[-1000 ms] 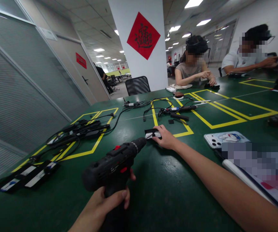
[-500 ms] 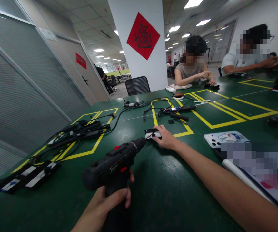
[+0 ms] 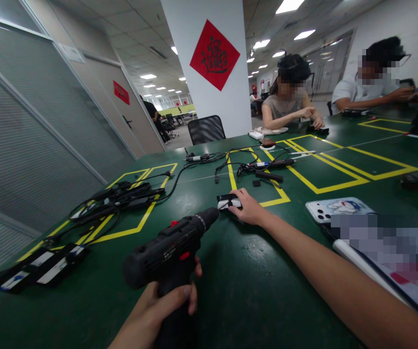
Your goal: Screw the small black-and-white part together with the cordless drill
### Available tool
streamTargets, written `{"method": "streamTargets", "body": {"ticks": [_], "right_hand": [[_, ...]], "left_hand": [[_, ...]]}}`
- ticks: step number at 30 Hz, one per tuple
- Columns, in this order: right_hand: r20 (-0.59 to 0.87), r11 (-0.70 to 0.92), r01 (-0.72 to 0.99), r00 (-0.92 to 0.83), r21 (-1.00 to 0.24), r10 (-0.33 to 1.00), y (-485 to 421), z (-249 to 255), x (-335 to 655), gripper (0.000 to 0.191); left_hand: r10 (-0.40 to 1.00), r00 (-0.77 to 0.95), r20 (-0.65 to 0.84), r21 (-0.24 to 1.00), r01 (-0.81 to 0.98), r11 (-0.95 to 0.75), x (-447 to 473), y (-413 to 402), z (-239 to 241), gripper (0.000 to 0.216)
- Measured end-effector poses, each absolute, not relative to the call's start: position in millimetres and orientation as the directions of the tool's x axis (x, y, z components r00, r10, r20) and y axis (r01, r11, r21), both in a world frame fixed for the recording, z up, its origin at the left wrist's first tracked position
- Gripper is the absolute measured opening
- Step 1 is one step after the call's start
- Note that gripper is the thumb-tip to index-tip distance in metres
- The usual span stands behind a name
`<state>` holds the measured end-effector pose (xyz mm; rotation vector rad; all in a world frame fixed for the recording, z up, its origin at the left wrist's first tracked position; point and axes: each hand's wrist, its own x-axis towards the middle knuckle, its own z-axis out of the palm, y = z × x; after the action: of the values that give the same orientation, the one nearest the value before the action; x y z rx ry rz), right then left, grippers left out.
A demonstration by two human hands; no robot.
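My left hand (image 3: 161, 305) is wrapped round the handle of a black cordless drill (image 3: 163, 249) with red details. Its chuck points away from me and to the right. Just beyond the chuck lies a small black-and-white flat piece (image 3: 225, 202) on the green table. My right hand (image 3: 246, 207) grips the right end of that piece, fingers closed over it. A thin bit seems to run from the chuck to the piece; whether it touches I cannot tell.
Tangled black cables (image 3: 121, 198) and black-and-white strips (image 3: 54, 269) lie at the left. Beyond my right hand are a pen-shaped electric screwdriver (image 3: 267, 165) and small black parts (image 3: 256, 183). A phone (image 3: 340, 207) and a tablet (image 3: 394, 271) lie at the right. Two people sit across the table (image 3: 267, 310).
Both hands, the drill and the small piece look almost unmoved. The whole view has shifted very slightly.
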<state>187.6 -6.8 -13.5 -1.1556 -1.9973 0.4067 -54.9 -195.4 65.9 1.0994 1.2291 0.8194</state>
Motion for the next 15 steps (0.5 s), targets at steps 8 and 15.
{"method": "streamTargets", "body": {"ticks": [8,15], "right_hand": [[0.469,0.541,0.587,-0.288,-0.603,0.835,-5.0,-15.2,187.2,0.05],[0.466,0.539,0.58,-0.288,-0.61,0.837,-5.2,-14.7,187.0,0.048]], "left_hand": [[0.935,0.208,-0.287,0.951,0.176,0.253,-56.2,-196.5,67.1,0.057],[0.93,0.219,-0.294,0.943,0.226,0.245,-54.6,-194.7,72.5,0.041]]}}
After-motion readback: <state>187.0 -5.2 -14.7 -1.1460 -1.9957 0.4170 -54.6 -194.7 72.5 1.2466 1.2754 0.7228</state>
